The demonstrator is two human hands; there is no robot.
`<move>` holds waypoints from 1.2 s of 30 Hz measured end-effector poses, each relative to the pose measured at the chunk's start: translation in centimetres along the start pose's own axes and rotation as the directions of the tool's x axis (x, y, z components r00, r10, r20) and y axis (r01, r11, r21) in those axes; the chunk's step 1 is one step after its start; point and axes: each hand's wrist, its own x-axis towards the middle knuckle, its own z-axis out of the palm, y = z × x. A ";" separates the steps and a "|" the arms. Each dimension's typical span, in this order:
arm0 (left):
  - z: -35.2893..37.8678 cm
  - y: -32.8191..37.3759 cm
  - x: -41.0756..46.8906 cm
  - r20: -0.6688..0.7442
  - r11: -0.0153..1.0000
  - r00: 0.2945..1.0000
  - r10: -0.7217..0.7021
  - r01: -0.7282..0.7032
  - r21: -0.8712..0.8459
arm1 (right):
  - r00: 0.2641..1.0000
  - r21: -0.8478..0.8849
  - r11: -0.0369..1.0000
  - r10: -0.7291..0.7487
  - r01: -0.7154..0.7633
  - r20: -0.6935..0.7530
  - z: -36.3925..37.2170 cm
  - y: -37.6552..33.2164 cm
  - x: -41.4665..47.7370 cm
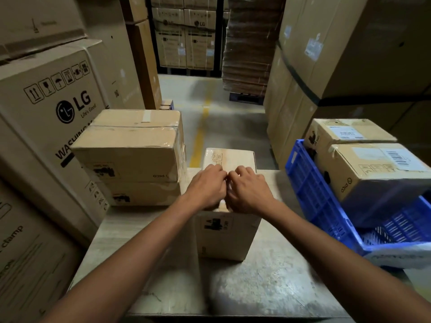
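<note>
Box (228, 234) under L hand (206, 187), R hand (249, 192); neighbour (130, 157) PICO-marked.

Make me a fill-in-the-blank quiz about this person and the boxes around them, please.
The left hand and right hand both touch the ____ of the small box.
The crate on the right is coloured ____.
It holds ____ cardboard boxes.
The large carton on the left bears the brand ____.
Missing words: top; blue; two; LG.

Head view, forward and down, close over box (227, 236)
</note>
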 end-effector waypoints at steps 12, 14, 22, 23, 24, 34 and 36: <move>2.4 -1.8 2.1 -0.151 0.978 0.985 -0.080 0.049 -0.203 | 0.995 0.095 0.994 0.060 -0.052 -0.083 2.2 1.3 1.2; 2.9 -1.8 1.5 -0.217 0.885 0.939 -0.266 0.148 -0.441 | 0.968 0.272 0.947 0.213 -0.172 -0.130 2.3 1.1 0.1; 4.0 -2.5 -4.3 0.495 -0.185 0.768 -0.406 0.462 -0.868 | 0.759 0.892 -0.241 0.468 -0.383 0.453 3.6 0.9 -4.4; 4.1 -2.3 -4.7 0.506 -0.184 0.775 -0.378 0.473 -0.862 | 0.778 0.895 -0.252 0.444 -0.368 0.445 3.2 0.7 -5.0; 4.1 -2.1 -5.0 0.495 -0.179 0.790 -0.362 0.462 -0.868 | 0.790 0.902 -0.244 0.437 -0.355 0.429 2.8 0.5 -5.6; 6.4 -0.4 -6.4 0.361 -0.310 0.837 -0.411 0.244 -0.919 | 0.682 0.947 -0.245 0.658 -0.208 0.320 3.0 1.7 -7.3; 8.0 -0.2 -7.2 0.396 -0.333 0.796 -0.458 0.259 -0.907 | 0.658 0.926 -0.279 0.652 -0.256 0.378 4.4 2.1 -8.1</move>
